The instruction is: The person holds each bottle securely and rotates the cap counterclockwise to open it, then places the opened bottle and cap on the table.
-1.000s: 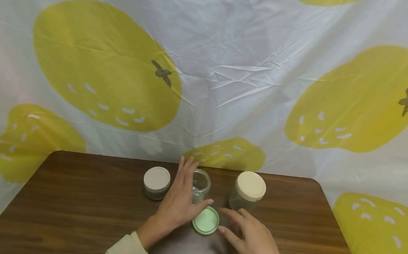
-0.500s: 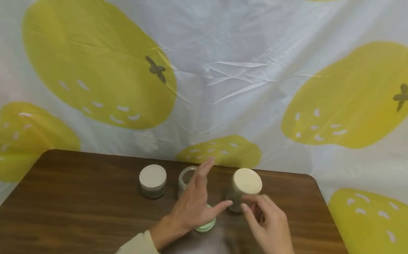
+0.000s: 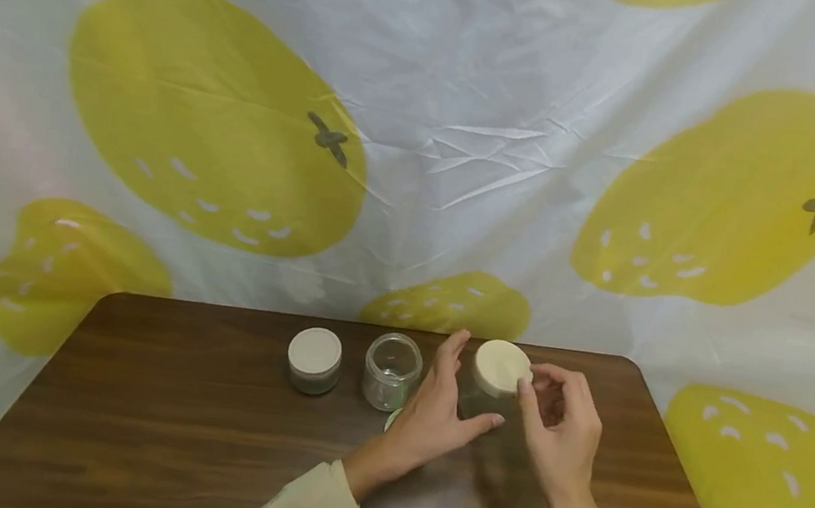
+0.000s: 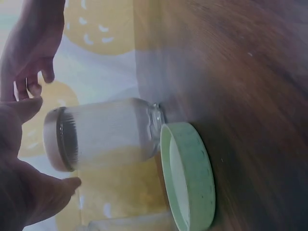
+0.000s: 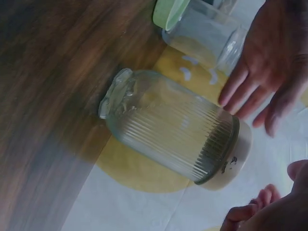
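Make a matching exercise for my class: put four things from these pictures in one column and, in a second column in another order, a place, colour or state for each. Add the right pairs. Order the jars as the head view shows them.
Column one
1. tall ribbed jar
2. middle jar
3. leftmost jar
4. loose lid

Column two
A. green
B. short and closed
C. between the left hand and the right hand
D. standing uncovered

Right pairs
1-C
2-D
3-B
4-A
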A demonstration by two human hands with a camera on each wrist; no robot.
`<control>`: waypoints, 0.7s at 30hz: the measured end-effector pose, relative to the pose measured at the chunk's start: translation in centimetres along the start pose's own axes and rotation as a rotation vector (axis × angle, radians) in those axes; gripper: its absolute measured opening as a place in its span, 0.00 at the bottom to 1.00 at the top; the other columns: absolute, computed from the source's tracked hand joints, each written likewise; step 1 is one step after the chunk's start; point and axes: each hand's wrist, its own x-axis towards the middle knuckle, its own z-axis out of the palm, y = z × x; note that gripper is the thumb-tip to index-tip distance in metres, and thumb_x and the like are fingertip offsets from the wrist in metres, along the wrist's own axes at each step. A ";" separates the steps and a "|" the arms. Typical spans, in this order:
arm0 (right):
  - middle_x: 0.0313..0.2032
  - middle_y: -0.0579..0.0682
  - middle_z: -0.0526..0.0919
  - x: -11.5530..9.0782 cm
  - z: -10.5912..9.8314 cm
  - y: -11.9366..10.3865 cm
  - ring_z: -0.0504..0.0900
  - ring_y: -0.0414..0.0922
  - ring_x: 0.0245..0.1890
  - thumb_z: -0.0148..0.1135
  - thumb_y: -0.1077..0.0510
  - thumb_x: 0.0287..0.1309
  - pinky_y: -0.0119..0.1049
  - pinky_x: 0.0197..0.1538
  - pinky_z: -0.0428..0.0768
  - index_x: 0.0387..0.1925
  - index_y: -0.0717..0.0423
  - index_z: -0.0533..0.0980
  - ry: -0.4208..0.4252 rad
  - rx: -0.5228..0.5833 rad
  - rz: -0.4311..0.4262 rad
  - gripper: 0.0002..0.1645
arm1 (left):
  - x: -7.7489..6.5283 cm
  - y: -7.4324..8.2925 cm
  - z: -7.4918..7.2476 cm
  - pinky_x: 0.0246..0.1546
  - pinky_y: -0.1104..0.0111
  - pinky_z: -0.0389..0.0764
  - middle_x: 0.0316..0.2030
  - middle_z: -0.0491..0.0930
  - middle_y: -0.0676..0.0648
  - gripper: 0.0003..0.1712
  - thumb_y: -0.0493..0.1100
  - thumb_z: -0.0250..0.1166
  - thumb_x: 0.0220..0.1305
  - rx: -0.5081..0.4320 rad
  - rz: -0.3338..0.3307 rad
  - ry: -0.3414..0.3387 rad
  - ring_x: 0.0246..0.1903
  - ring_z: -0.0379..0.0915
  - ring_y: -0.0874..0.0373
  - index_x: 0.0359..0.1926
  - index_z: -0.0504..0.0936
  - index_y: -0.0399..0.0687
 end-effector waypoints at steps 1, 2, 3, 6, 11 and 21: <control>0.36 0.54 0.80 0.0 0.1 0.1 0.72 0.34 0.32 0.74 0.69 0.56 0.23 0.32 0.69 0.47 0.64 0.83 -0.009 -0.023 0.018 0.16 | 0.1 0.0 0.3 0.75 0.53 0.71 0.82 0.53 0.42 0.67 0.53 0.80 0.59 0.035 -0.017 0.003 0.78 0.62 0.42 0.83 0.41 0.51; 0.39 0.56 0.80 0.0 0.1 0.1 0.73 0.36 0.35 0.75 0.67 0.57 0.22 0.35 0.69 0.49 0.63 0.82 -0.020 -0.048 0.033 0.17 | 0.2 0.0 0.4 0.74 0.51 0.73 0.82 0.54 0.41 0.68 0.53 0.81 0.58 0.061 -0.033 0.005 0.77 0.63 0.40 0.83 0.41 0.51; 0.42 0.57 0.80 0.0 0.2 0.1 0.73 0.38 0.39 0.75 0.65 0.57 0.22 0.37 0.69 0.50 0.63 0.82 -0.035 -0.072 0.047 0.19 | 0.2 0.0 0.6 0.72 0.50 0.74 0.81 0.55 0.40 0.69 0.54 0.81 0.57 0.083 -0.046 0.008 0.77 0.64 0.39 0.83 0.41 0.50; 0.51 0.60 0.80 0.0 0.6 0.2 0.74 0.44 0.49 0.77 0.60 0.58 0.26 0.44 0.70 0.56 0.61 0.80 -0.092 -0.132 0.081 0.25 | 0.4 -0.5 1.0 0.69 0.47 0.76 0.80 0.56 0.36 0.71 0.55 0.82 0.55 0.123 -0.091 0.012 0.76 0.65 0.39 0.83 0.41 0.48; 0.64 0.60 0.77 0.0 1.3 0.6 0.75 0.57 0.63 0.80 0.55 0.56 0.47 0.58 0.75 0.67 0.59 0.73 -0.199 -0.166 0.137 0.40 | 0.5 -1.3 1.0 0.66 0.44 0.78 0.81 0.55 0.34 0.75 0.57 0.83 0.53 0.105 -0.192 -0.042 0.75 0.65 0.36 0.84 0.37 0.48; 0.74 0.67 0.69 -0.5 2.2 1.3 0.77 0.65 0.66 0.76 0.41 0.60 0.65 0.60 0.79 0.79 0.61 0.59 -0.379 -0.216 0.334 0.57 | 1.5 -1.7 1.9 0.65 0.46 0.78 0.79 0.62 0.38 0.70 0.51 0.80 0.55 0.085 -0.261 -0.115 0.73 0.70 0.38 0.83 0.39 0.46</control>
